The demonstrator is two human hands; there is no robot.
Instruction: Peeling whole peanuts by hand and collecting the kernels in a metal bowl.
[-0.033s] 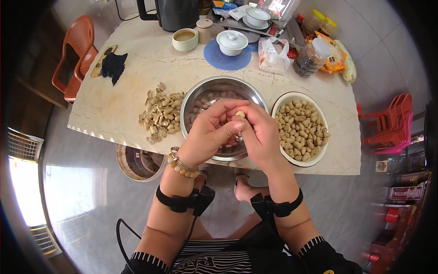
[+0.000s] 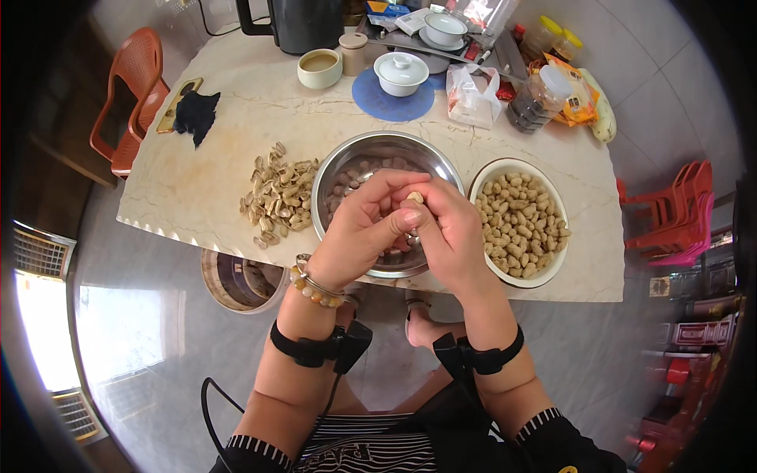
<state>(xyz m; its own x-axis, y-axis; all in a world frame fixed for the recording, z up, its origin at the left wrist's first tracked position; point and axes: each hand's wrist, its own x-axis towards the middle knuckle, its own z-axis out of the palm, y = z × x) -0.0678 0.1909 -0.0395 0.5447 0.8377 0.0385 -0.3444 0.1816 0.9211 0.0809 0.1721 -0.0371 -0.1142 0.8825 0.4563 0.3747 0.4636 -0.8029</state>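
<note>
peanuts (image 2: 520, 225): tan | basin (image 2: 386, 140): silver | mat (image 2: 374, 103): blue | clothing (image 2: 355, 427): black-and-white stripes

you're facing pale veined table (image 2: 197, 185) | tiled wall (image 2: 666, 98) is rising to your right | grey floor (image 2: 583, 359) is catching glare (image 2: 126, 323) | bright opening (image 2: 43, 331) is glowing left | brown-orange chair (image 2: 142, 57) is standing left, red chairs (image 2: 688, 189) are standing far right

Lidded bowl (image 2: 401, 76), jar (image 2: 535, 106) and chair (image 2: 145, 61) suggest a home dining area.

Black sleeves (image 2: 572, 448), white-striped cuffs (image 2: 537, 423); black forearm straps (image 2: 495, 359); beaded bracelet (image 2: 317, 296); striped garment (image 2: 394, 427), kind unclear.
</note>
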